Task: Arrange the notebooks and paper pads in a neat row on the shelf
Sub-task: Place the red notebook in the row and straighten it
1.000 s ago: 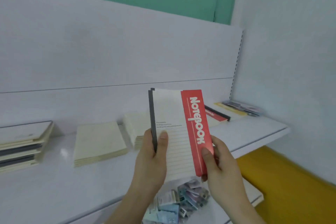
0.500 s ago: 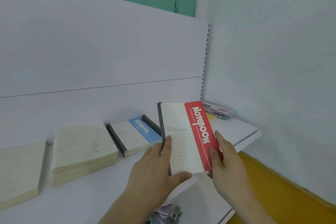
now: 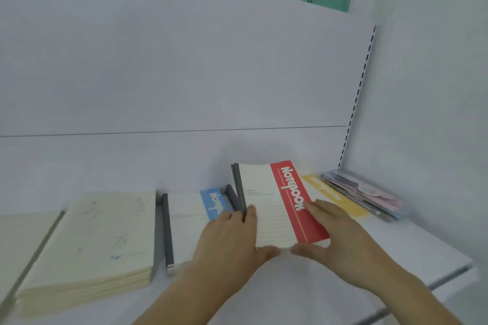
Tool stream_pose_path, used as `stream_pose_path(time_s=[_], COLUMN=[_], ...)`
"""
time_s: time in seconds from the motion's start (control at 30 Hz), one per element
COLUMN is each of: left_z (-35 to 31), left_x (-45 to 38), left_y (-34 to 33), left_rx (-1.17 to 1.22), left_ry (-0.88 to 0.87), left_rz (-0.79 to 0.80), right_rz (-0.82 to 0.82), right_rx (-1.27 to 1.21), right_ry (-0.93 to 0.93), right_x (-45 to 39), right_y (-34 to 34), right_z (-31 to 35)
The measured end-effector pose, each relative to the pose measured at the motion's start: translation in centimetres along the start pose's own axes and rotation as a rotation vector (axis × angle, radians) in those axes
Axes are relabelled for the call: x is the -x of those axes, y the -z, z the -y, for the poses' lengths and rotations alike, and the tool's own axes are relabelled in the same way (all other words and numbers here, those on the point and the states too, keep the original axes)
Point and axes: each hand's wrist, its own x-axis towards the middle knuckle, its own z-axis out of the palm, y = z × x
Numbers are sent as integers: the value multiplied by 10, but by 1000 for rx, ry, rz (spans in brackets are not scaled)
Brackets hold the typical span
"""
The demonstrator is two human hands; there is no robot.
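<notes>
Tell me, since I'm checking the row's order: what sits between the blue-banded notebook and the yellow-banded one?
In the head view, the red-banded notebook sits between the blue-banded notebook and the yellow-banded notebook, gripped by the left hand and right hand.

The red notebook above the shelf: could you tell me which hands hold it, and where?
Both. The left hand grips the red notebook at its grey spine edge, thumb under the near edge; the right hand holds the red side, thumb at the near edge.
</notes>
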Motion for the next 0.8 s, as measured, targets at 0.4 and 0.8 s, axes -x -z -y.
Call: stream_pose_path(time_s=[0.4,0.8], left_z=[-18,-25], left_x=[-40,-44], left_y=[-30,-30], left_rx=[-202,-177], left_ry=[188,235], left_rz=[126,201], right_rz=[147,186], right_rx=[297,304], right_ry=[322,441], right_x=[-75,-93], right_y=[-22,-18], right_z=[-64,-75])
